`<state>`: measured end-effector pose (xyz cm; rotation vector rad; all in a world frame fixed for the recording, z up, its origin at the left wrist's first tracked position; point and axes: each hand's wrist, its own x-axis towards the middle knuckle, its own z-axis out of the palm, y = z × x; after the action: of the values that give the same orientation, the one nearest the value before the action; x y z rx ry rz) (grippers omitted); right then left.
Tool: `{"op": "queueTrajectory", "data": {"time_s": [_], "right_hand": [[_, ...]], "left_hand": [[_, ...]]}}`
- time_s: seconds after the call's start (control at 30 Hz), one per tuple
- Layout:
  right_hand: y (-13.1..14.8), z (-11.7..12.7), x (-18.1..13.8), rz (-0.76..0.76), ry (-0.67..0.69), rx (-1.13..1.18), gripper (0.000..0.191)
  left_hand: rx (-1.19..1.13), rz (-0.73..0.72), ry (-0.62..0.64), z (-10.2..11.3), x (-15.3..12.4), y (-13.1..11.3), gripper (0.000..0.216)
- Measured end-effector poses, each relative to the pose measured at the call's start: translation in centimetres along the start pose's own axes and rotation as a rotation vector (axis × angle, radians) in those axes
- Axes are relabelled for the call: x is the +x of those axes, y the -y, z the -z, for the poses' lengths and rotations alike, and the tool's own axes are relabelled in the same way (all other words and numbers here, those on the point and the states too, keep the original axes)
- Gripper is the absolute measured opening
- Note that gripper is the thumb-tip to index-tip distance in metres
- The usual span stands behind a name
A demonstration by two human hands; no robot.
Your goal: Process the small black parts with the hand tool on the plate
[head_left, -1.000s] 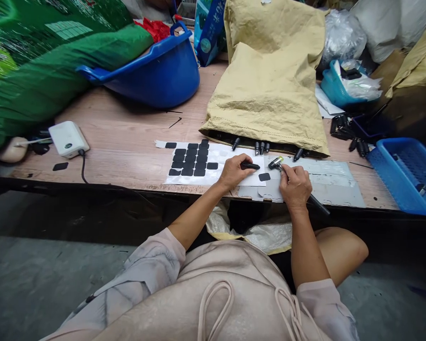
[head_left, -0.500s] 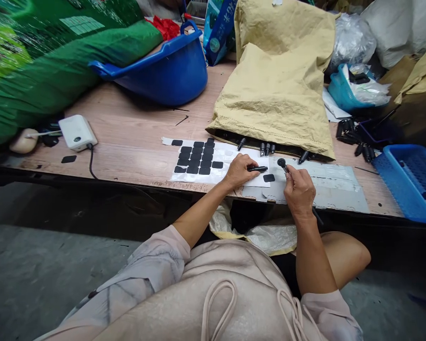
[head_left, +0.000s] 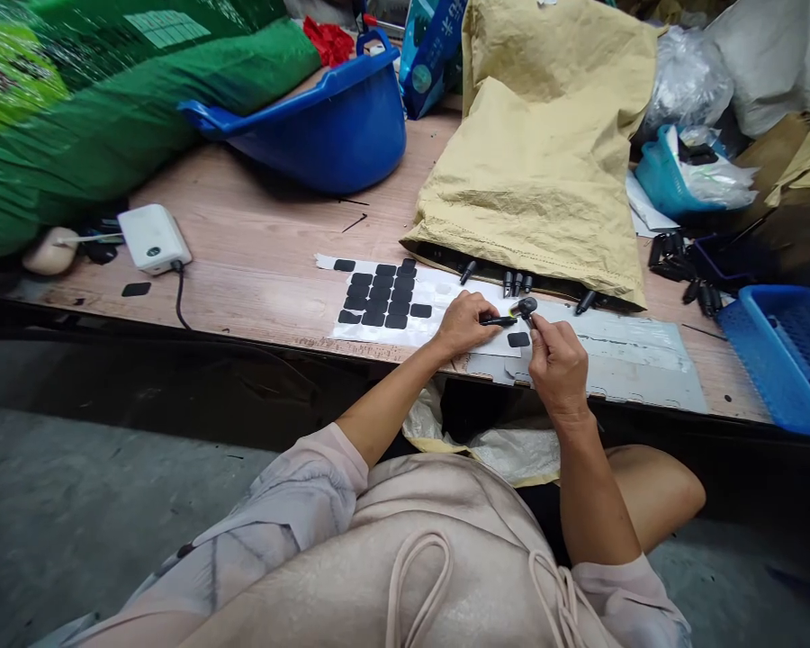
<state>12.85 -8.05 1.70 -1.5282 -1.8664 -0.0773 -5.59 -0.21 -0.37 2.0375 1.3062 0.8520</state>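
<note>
My left hand (head_left: pixel 467 326) is closed on a small black rod-shaped part (head_left: pixel 498 320) at the table's front edge. My right hand (head_left: pixel 557 362) grips a slim black tool (head_left: pixel 526 309) whose round head meets the tip of that part. Both hands hover over a white backing sheet (head_left: pixel 438 290) carrying several black rounded pads (head_left: pixel 380 294). One loose black pad (head_left: pixel 517 340) lies between my hands. More black rod parts (head_left: pixel 517 283) poke out from under the tan sack (head_left: pixel 546 153).
A blue basin (head_left: pixel 324 126) and green sacks (head_left: pixel 108 117) fill the back left. A white adapter (head_left: pixel 154 238) with a cable sits at the left. Blue baskets (head_left: pixel 789 351) and black parts (head_left: pixel 681 252) are on the right. Grey sheets (head_left: pixel 634 360) lie near the front edge.
My right hand has moved left, bringing the tool's head against the part in my left hand. The camera view has shifted slightly.
</note>
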Motion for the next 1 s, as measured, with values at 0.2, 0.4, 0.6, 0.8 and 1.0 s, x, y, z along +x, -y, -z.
{"op": "queueTrajectory", "data": {"time_s": [0.2, 0.4, 0.6, 0.8, 1.0], "right_hand": [[1.3, -0.4, -0.1, 0.008, 0.091, -0.024, 0.036], [-1.1, 0.1, 0.3, -0.048, 0.025, -0.086, 0.036], [-5.0, -0.1, 0.1, -0.121, 0.042, -0.300, 0.033], [-5.4, -0.9, -0.7, -0.145, 0.019, -0.345, 0.032], [-4.9, -0.8, -0.7, -0.169, 0.038, -0.342, 0.033]], "left_hand": [[0.024, 0.021, 0.024, 0.0, 0.1, 0.0, 0.014], [0.012, 0.028, 0.035, 0.1, 0.1, -0.3, 0.014], [-0.043, 0.046, 0.038, 0.7, -0.1, -0.6, 0.015], [0.020, 0.036, 0.062, 0.8, -0.2, -0.6, 0.035], [0.066, 0.042, 0.077, 0.7, -0.2, -0.4, 0.037]]}}
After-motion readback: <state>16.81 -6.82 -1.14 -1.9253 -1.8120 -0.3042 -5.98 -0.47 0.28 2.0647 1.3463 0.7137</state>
